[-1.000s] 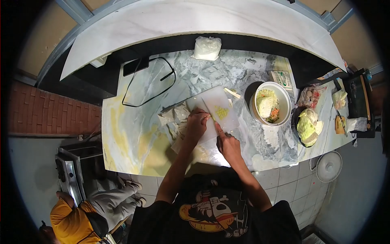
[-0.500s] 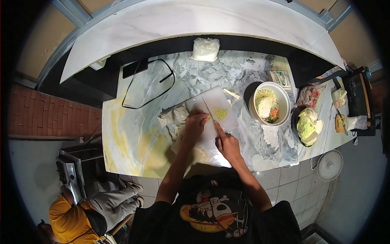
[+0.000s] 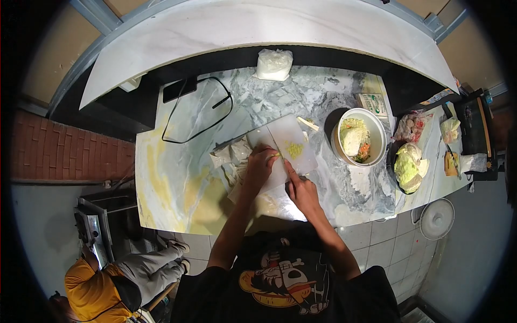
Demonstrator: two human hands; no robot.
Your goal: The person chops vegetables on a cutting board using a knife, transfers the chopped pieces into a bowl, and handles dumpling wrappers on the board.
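A white cutting board (image 3: 306, 161) lies tilted on the marble counter. My right hand (image 3: 302, 192) is closed round the handle of a knife (image 3: 277, 144), whose blade points away from me across the board. My left hand (image 3: 262, 161) has its fingers bent around a thin yellow-green vegetable piece (image 3: 278, 154) beside the blade; its exact kind is too small to tell. Just right of the knife sits a small heap of chopped pale green bits (image 3: 293, 149). Crumpled whitish wrapping (image 3: 222, 156) rests left of the board, partly hidden by my left hand.
A white bucket (image 3: 383, 141) of cut vegetables stands to the right, near a dark bowl with cabbage (image 3: 409, 167). A bag of white powder (image 3: 273, 65) is at the back. A black cable (image 3: 171, 142) curves on the left. Another person (image 3: 97, 290) is at lower left.
Both hands stay over the board, with the knife in nearly the same place. The whole view has shifted very slightly.
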